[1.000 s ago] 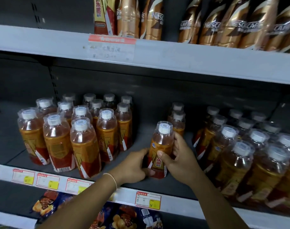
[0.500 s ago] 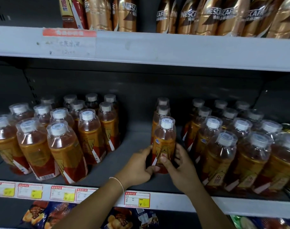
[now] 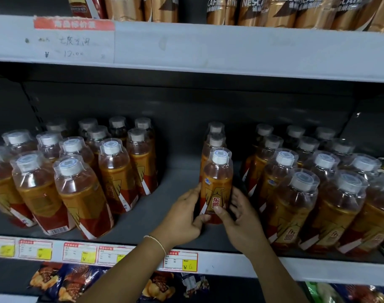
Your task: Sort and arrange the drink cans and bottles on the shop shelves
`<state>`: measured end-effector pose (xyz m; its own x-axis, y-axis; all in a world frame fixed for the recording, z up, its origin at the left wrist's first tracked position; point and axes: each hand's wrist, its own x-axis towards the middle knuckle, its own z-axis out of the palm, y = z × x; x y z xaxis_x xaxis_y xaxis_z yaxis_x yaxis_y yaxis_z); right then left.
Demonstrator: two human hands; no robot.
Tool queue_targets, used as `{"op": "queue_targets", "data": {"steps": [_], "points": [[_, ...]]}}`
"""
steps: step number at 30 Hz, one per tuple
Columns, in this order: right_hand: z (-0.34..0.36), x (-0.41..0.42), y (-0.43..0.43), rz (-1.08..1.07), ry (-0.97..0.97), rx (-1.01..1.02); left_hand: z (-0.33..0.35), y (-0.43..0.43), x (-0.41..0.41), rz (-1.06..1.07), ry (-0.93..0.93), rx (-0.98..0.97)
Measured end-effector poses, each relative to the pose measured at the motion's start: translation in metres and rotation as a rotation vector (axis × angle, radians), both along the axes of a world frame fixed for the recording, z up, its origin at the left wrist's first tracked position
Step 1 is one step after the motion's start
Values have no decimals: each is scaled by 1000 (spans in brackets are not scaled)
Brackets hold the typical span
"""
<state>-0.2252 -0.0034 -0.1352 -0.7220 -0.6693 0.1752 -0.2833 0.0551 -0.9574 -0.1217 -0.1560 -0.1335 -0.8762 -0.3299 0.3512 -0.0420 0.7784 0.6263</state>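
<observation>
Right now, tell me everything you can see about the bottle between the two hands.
The bottle is clear plastic, white cap under a clear cover, amber drink inside, orange and red label with a winged emblem. It stands upright on the grey shelf, in front of two like bottles in a row. The left hand and right hand grip its lower part from either side.

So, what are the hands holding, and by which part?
The front orange bottle, by its lower labelled body: left hand on one side, right hand opposite.
</observation>
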Motion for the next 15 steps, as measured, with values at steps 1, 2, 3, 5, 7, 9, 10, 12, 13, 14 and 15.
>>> {"op": "queue_targets", "data": {"steps": [1, 2, 3, 5, 7, 9, 10, 12, 13, 14, 15], "points": [[0, 0, -1, 0, -1, 1, -1, -1, 0, 3, -1, 2], [0, -1, -1, 4, 1, 3, -1, -2, 0, 11, -1, 2], [0, -1, -2, 9, 6, 5, -1, -2, 0, 21, -2, 1], [1, -1, -2, 15, 15, 11, -1, -3, -1, 32, -1, -6], [1, -2, -3, 9, 17, 8, -1, -3, -1, 35, -4, -13], [0, -2, -4, 2, 20, 3, -1, -2, -1, 43, -10, -30], [0, -2, -5, 2, 25, 2, -1, -2, -1, 48, -11, -38], [0, -2, -6, 1, 37, 0, 1, -1, 0, 57, -9, -49], [-1, -2, -6, -2, 36, -2, 1, 0, 0, 60, -10, -51], [-1, -2, -6, -6, 36, -4, 2, 1, 1, 65, -12, -56], [-1, -2, -7, -9, 41, -4, 3, 1, 1, 73, -16, -65]]}}
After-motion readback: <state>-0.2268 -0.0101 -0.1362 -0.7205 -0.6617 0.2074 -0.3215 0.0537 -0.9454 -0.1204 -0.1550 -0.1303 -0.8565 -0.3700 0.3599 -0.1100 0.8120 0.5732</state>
